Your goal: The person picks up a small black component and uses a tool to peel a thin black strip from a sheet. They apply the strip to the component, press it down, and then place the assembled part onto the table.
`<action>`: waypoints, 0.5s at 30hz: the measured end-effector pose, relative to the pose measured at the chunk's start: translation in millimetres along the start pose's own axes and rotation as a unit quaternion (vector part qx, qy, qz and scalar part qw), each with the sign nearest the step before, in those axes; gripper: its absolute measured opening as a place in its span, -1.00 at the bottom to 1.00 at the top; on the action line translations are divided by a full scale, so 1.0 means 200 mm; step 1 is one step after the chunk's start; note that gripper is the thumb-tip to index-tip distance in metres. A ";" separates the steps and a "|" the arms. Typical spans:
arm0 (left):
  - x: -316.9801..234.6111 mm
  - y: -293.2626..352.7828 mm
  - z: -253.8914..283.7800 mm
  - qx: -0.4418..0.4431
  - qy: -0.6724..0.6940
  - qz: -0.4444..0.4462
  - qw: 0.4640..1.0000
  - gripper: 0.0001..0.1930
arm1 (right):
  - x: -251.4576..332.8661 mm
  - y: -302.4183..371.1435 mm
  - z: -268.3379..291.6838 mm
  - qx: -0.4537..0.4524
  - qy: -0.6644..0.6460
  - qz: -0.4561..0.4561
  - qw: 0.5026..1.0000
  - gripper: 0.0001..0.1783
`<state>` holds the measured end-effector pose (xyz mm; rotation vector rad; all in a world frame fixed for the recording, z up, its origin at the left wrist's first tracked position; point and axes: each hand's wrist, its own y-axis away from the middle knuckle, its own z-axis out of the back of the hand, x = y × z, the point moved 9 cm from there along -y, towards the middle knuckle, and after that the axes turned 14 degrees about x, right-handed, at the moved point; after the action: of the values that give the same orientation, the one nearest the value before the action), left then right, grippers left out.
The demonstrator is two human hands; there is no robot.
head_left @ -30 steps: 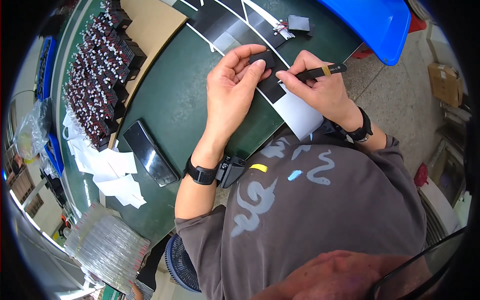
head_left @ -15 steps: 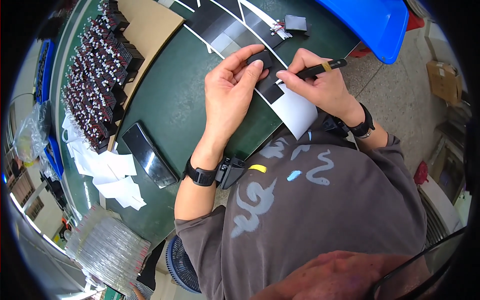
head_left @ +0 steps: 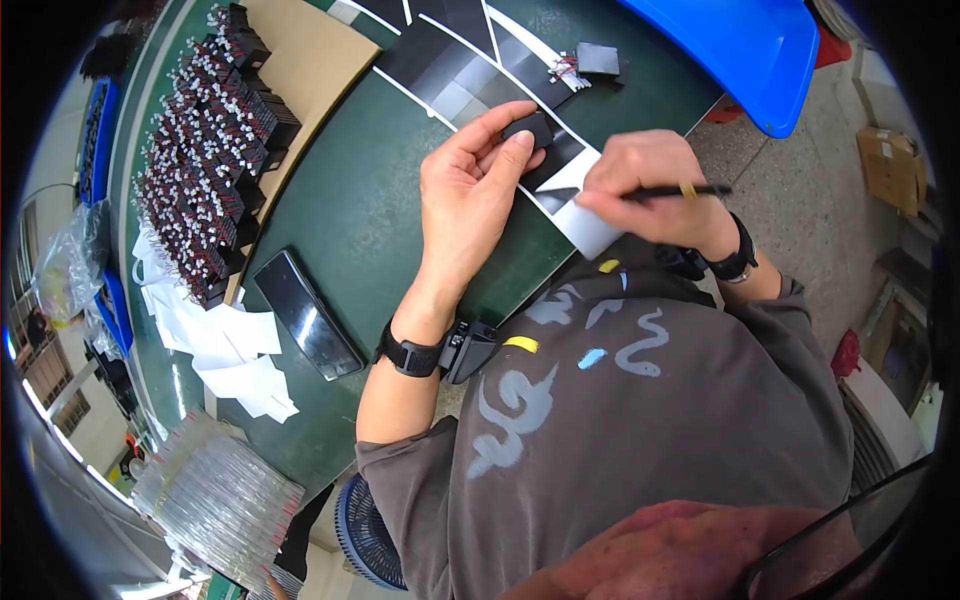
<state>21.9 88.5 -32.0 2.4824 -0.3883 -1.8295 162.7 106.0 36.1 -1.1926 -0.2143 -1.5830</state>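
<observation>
My left hand [head_left: 470,190] grips a small flat black block [head_left: 541,128] between thumb and fingers, just over a strip of black stickers on white backing [head_left: 592,228]. My right hand [head_left: 655,185] is closed round black tweezers [head_left: 712,190] with a tan band, their rear end pointing right. A dark sticker [head_left: 557,200] shows on the strip beside the right fingertips, one edge seemingly lifted; the tweezer tips are hidden there. Farther back, more dark sticker sheets [head_left: 430,62] overlap on the green table [head_left: 370,170].
Several black blocks with red wires and white connectors [head_left: 205,160] stand on cardboard [head_left: 315,50] at the left. A phone [head_left: 308,315] and white papers [head_left: 235,350] lie nearer. Another wired block [head_left: 597,58] sits at the back, beside a blue bin [head_left: 745,60].
My right hand has moved nearer me and slightly right, with the tweezers swinging flatter. A sticker at the strip's end appears partly raised. My left hand keeps its hold on the block.
</observation>
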 end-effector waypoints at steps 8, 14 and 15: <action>-0.07 0.00 -0.03 0.022 0.010 0.021 0.999 -0.62 | -0.21 0.09 0.15 -0.250 -0.255 -0.211 0.910 -0.82; -0.08 -0.02 -0.04 0.033 -0.001 0.031 0.999 -0.54 | -0.30 0.04 0.13 -0.254 -0.281 -0.234 0.895 -0.79; -0.07 -0.03 -0.04 0.036 0.005 0.031 0.999 -0.54 | -0.31 0.02 0.13 -0.252 -0.284 -0.233 0.895 -0.79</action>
<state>26.0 96.0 -17.3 2.4935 -0.5324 -1.8113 175.5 160.7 -1.5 -2.1362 -0.5198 -1.7057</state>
